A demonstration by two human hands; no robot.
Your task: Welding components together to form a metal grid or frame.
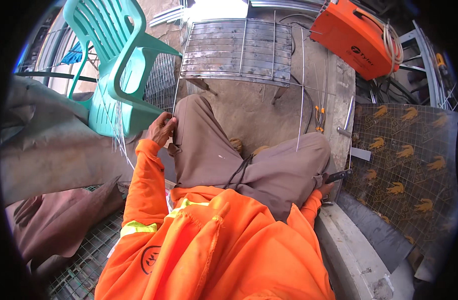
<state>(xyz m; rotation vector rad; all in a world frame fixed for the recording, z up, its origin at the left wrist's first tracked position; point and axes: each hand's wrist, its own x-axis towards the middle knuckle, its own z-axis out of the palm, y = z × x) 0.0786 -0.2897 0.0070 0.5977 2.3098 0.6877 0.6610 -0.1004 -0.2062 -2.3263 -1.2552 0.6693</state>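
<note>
My left hand point(161, 128) is at the outer side of my left knee, its fingers curled and pinched on a thin metal rod point(175, 102) that rises toward the table's left edge. Low at my right thigh, my right hand point(326, 189) is mostly hidden by the trouser leg and sleeve. Its visible fingers are closed at a black-handled tool point(338, 176), whose kind I cannot make out. Another slender rod point(302, 90) stretches from beside the table down to my right knee. Ahead of my knees stands a low slatted metal table point(234, 50) with thin bars lying across it.
A green plastic chair point(131, 75) stands at left, with loose wires point(119, 127) hanging by it. Orange-handled pliers point(319, 119) and a metal hammer point(344, 131) are right of my knee. Farther right are an orange welding machine point(356, 42) and a dark patterned board point(404, 165).
</note>
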